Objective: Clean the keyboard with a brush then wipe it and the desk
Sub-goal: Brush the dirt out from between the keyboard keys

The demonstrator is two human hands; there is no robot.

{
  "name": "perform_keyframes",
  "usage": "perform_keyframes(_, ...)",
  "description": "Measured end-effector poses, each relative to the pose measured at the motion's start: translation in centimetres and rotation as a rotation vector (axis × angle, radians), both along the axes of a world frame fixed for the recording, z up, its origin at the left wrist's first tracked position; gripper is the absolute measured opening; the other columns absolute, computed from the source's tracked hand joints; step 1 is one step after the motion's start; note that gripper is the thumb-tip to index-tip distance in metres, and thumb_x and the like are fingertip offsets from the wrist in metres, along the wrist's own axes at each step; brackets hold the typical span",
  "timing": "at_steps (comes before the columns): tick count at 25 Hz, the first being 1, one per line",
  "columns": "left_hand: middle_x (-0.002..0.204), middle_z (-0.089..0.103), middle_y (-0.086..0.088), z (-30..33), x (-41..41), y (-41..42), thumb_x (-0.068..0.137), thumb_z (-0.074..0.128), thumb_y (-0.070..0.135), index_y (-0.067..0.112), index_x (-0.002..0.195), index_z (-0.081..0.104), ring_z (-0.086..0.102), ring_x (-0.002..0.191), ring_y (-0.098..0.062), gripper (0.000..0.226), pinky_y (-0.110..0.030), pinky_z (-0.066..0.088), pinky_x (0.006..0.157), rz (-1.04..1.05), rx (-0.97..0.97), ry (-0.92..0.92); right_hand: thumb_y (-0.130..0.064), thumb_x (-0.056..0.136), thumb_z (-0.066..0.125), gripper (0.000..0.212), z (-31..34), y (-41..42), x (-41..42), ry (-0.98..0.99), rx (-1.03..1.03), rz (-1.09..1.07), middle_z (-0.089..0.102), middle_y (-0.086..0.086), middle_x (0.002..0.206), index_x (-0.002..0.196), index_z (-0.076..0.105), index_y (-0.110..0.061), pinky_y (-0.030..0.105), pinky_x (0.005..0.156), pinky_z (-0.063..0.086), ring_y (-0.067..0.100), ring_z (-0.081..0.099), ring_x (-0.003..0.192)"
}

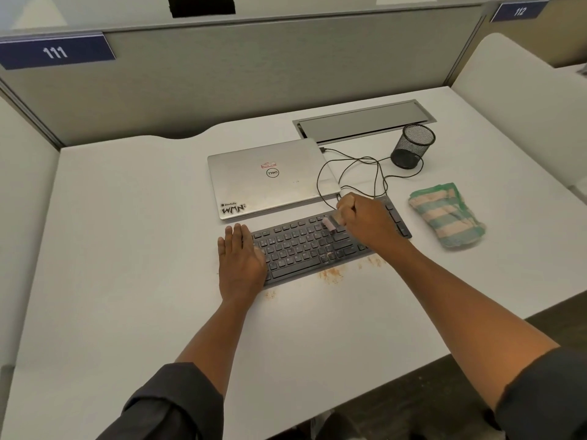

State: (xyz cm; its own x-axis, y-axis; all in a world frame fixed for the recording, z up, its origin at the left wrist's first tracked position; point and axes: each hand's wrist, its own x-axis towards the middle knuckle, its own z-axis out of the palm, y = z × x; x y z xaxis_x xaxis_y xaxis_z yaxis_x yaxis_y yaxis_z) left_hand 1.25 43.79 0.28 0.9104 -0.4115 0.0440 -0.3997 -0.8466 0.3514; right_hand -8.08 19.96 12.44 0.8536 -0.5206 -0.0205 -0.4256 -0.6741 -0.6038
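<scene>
The right hand (362, 217) is curled around the handle of a small brush (330, 224), whose pale bristle end rests on the upper key rows right of the keyboard's middle. The left hand (241, 258) lies flat, fingers straight and together, pressing on the left end of the keyboard (305, 249) and steadying it. The dark keyboard sits on the white desk (127, 249), just near of a closed silver laptop (270, 179). Orange-brown crumbs (330, 275) lie scattered on the desk along the keyboard's near edge and some cling to the lower right keys.

The step in hand appears to be brushing. It would go best with short strokes along each row toward the near edge, the bristles angled into the gaps between keys, and the flat hand kept firm so the board does not slide. The right-hand key block probably also needs a pass.

A folded green-and-peach striped cloth (446, 215) waits on the desk to the right, well apart from the keyboard, ready for wiping. A thin black cable (349, 173) loops from the laptop's right side toward the keyboard; beyond it stand a black mesh cup (412, 146) and a metal cable tray (365, 120).

Readable writing: the laptop lid shows the "DELL" logo, upside down to the viewer, plus stickers reading "Devfolio" and "WMN". Blue partition tags (55, 52) read "111" at far left and "112" at far right.
</scene>
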Motion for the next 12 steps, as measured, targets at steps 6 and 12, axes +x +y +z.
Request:
perform_keyframes(6, 0.165, 0.024, -0.016, -0.1, 0.0, 0.0, 0.099, 0.028, 0.025, -0.001, 0.158, 0.023, 0.009, 0.156, -0.030, 0.064, -0.043, 0.002, 0.128, -0.004, -0.001, -0.002, -0.019, 0.101, 0.037, 0.036, 0.2, 1.2, -1.9, 0.117, -0.087, 0.154, 0.068, 0.010, 0.075, 0.081, 0.064, -0.006, 0.035, 0.061, 0.051, 0.026, 0.065, 0.071)
perform_keyframes(12, 0.166, 0.023, -0.016, -0.1, 0.0, 0.1, 0.101, 0.030, 0.023, 0.000, 0.158, 0.022, 0.008, 0.156, -0.029, 0.062, -0.043, 0.000, 0.127, -0.001, -0.004, 0.012, -0.003, 0.098, 0.051, 0.020, -0.3, 0.4, -3.0, 0.025, -0.012, 0.187, 0.066, -0.002, 0.084, 0.085, 0.061, -0.013, 0.015, 0.068, 0.047, -0.004, 0.062, 0.077)
